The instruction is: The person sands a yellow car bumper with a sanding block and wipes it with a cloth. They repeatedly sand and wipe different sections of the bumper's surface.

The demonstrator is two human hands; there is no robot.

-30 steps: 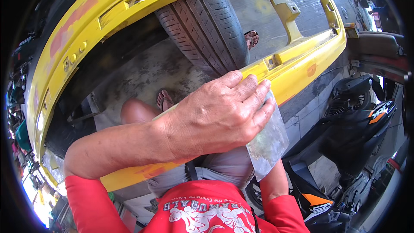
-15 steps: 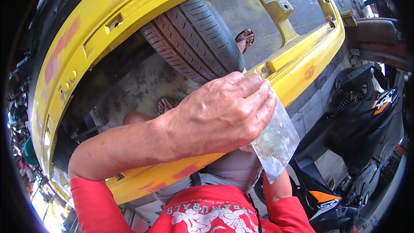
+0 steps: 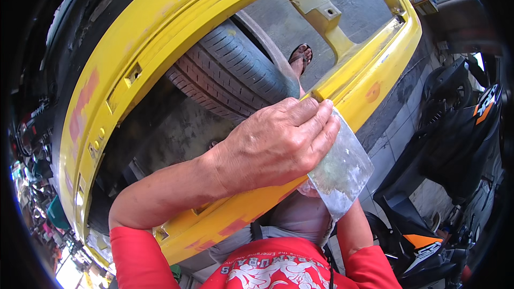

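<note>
My left hand reaches across from the left, back of the hand up and fingers curled together. It is closed on the upper left edge of a flat, greyish translucent sheet with pale smears, which slants downward. Just beyond the fingertips is the lower rail of a large yellow car bumper, its surface marked with reddish patches. The right forearm comes up behind the sheet. Most of my right hand is hidden there; only a sliver shows beside the left hand, and its fingers cannot be made out.
A worn tyre lies within the bumper's frame. Another person's sandalled foot stands on the concrete floor beyond it. On the right is a black motorcycle with orange panels, beside light floor tiles.
The whole view has shifted slightly, so the bumper and tyre sit differently in the picture. The left hand keeps its grip, and the sheet's tilt has changed a little.
</note>
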